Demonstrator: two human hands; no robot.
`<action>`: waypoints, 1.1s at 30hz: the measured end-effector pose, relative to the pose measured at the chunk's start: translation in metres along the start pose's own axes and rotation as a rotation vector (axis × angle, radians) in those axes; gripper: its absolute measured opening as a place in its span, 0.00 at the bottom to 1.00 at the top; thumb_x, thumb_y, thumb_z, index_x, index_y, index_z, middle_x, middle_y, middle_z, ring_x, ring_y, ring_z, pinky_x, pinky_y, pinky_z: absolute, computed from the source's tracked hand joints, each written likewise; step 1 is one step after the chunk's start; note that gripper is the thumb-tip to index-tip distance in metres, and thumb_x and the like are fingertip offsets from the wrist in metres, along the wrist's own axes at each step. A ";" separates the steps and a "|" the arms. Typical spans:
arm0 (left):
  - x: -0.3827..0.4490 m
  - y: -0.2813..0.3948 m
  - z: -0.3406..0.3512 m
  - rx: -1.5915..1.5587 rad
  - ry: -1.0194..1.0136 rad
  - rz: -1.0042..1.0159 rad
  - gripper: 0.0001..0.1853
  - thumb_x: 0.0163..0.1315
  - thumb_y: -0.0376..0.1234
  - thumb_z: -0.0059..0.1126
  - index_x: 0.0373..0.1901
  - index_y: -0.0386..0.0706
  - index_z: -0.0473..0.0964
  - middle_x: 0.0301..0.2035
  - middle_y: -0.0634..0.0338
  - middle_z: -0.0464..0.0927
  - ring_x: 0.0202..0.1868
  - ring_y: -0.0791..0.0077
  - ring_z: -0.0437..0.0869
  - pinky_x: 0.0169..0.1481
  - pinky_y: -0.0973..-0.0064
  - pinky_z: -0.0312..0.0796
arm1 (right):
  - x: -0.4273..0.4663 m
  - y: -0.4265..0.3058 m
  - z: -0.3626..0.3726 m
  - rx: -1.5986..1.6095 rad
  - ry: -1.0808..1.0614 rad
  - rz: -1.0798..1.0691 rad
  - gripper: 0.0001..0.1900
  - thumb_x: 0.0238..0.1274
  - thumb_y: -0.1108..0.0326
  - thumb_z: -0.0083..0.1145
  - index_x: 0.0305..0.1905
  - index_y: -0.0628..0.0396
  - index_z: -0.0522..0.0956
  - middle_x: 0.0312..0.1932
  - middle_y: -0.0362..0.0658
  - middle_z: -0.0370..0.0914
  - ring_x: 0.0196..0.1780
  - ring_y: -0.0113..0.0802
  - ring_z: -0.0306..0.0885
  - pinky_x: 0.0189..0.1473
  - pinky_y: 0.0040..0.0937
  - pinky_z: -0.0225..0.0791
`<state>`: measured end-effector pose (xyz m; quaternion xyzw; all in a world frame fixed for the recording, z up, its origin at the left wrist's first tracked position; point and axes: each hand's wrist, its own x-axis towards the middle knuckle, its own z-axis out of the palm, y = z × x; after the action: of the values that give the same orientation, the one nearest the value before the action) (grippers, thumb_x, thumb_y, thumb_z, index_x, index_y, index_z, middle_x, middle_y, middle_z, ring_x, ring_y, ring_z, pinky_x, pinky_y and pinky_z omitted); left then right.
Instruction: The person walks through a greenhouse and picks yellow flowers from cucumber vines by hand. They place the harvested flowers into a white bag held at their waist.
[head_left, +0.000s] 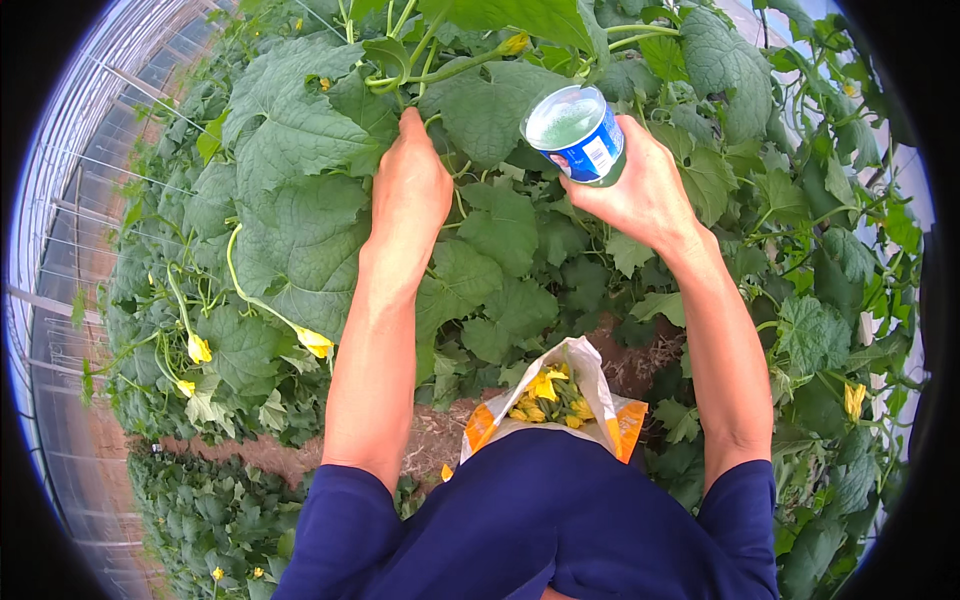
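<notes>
My left hand (412, 172) reaches into the vine leaves at upper centre, its fingertips at a green stem; whether they grip it is hidden by the hand and leaves. Just above it, a slender young fruit (457, 69) with a yellow blossom at its tip hangs from the curled stems. In my right hand (637, 187) is a clear plastic cup (574, 135) with a blue printed band, tilted, holding a foamy pale green liquid. A white and orange bag (592, 360) against my body holds yellow flowers (544, 386) and green fruits.
Broad-leaved vines surround both hands. More young fruits with yellow flowers (313, 342) hang at left, and a yellow flower (853, 401) shows at right. Thin strings (142, 176) run along the left side by the greenhouse wall. Bare soil (289, 457) shows between rows.
</notes>
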<state>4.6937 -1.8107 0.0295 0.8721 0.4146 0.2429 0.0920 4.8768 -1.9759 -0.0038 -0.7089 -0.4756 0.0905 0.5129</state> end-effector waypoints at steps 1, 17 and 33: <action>0.007 0.013 -0.012 0.174 -0.067 -0.018 0.27 0.72 0.24 0.47 0.71 0.27 0.60 0.45 0.36 0.84 0.43 0.48 0.90 0.50 0.57 0.82 | -0.006 -0.002 -0.001 0.010 0.013 0.000 0.31 0.45 0.61 0.76 0.54 0.65 0.77 0.46 0.53 0.86 0.49 0.40 0.86 0.55 0.38 0.77; 0.059 0.036 -0.037 0.721 -0.355 0.065 0.13 0.63 0.24 0.56 0.48 0.29 0.80 0.47 0.38 0.86 0.50 0.44 0.89 0.52 0.53 0.82 | -0.130 -0.014 -0.008 0.348 -0.073 -0.050 0.35 0.35 0.69 0.79 0.55 0.63 0.76 0.46 0.49 0.81 0.48 0.41 0.84 0.53 0.36 0.77; 0.044 -0.012 -0.028 1.124 -0.194 0.657 0.06 0.63 0.26 0.59 0.39 0.34 0.79 0.34 0.48 0.86 0.34 0.58 0.92 0.33 0.67 0.85 | -0.181 0.013 -0.033 0.462 -0.007 -0.021 0.39 0.33 0.68 0.81 0.57 0.64 0.75 0.53 0.53 0.79 0.54 0.48 0.84 0.56 0.40 0.78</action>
<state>4.6955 -1.7703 0.0648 0.8865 0.1804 -0.0751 -0.4194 4.8086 -2.1361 -0.0647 -0.5674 -0.4515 0.1942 0.6607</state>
